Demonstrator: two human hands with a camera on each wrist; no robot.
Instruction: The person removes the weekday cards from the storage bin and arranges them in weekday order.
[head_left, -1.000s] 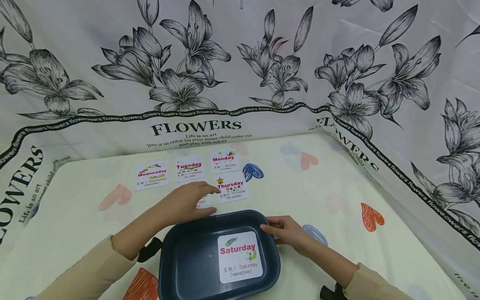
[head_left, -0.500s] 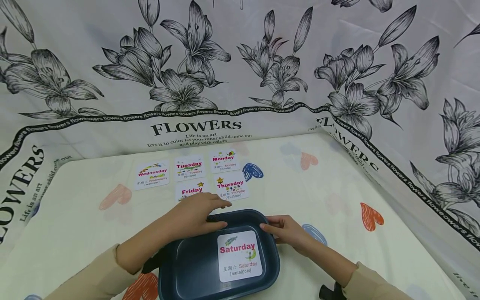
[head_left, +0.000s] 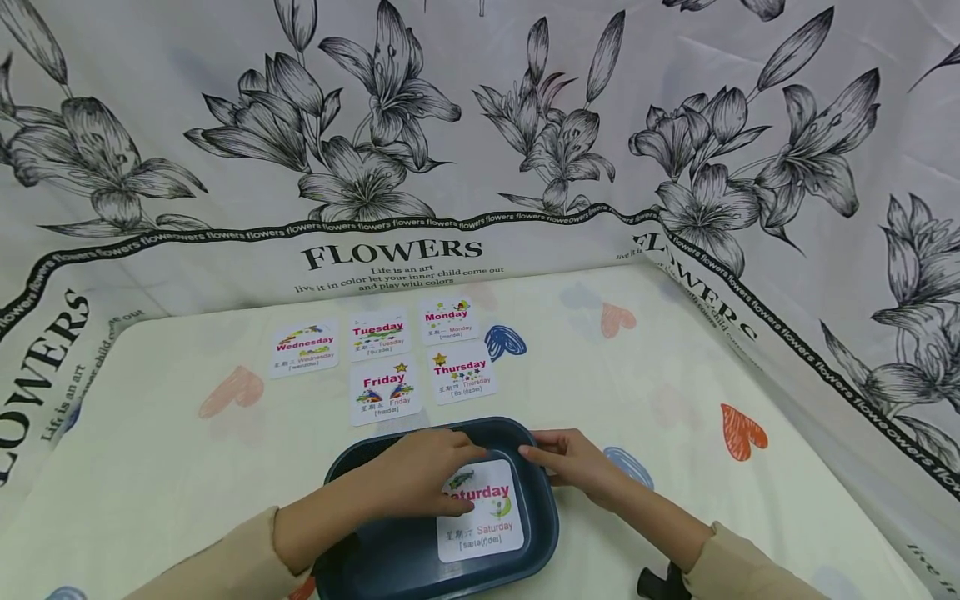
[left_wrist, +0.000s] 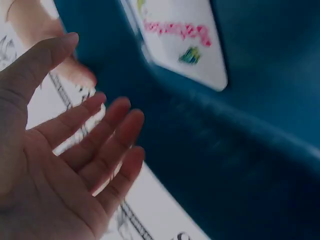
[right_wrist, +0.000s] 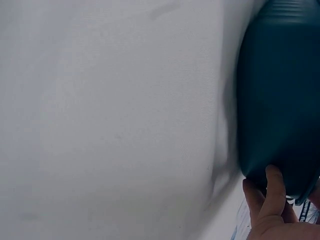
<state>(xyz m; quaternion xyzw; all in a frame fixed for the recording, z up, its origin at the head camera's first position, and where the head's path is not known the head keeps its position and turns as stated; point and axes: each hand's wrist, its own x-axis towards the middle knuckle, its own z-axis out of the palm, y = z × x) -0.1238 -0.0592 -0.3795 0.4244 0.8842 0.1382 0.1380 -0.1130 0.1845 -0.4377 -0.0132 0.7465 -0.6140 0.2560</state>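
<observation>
A dark blue tray (head_left: pixel 390 567) stands at the near edge of the table, with a white Saturday card (head_left: pixel 483 537) lying inside on its right side. My left hand (head_left: pixel 408 479) is over the tray, partly covering the card's upper left. In the left wrist view, the fingers of that left hand (left_wrist: pixel 75 165) are spread and relaxed, apart from the card (left_wrist: pixel 182 40). My right hand (head_left: pixel 581 467) grips the tray's right rim, thumb at the top edge and fingers outside. The right wrist view shows its fingers against the tray's outer wall (right_wrist: pixel 280 100).
Beyond the tray lie Wednesday (head_left: pixel 303 348), Tuesday (head_left: pixel 378 335) and Monday (head_left: pixel 448 321) cards in a row. Nearer are Friday (head_left: pixel 386 392) and Thursday (head_left: pixel 462 372) cards. The cream tablecloth (head_left: pixel 600 375) bears printed hearts, and a flower-printed curtain (head_left: pixel 480 183) rises behind.
My left hand has drawn back from the Friday card and moved right and nearer, over the Saturday card. The Friday card is now fully uncovered. My right hand has stayed at the tray's rim.
</observation>
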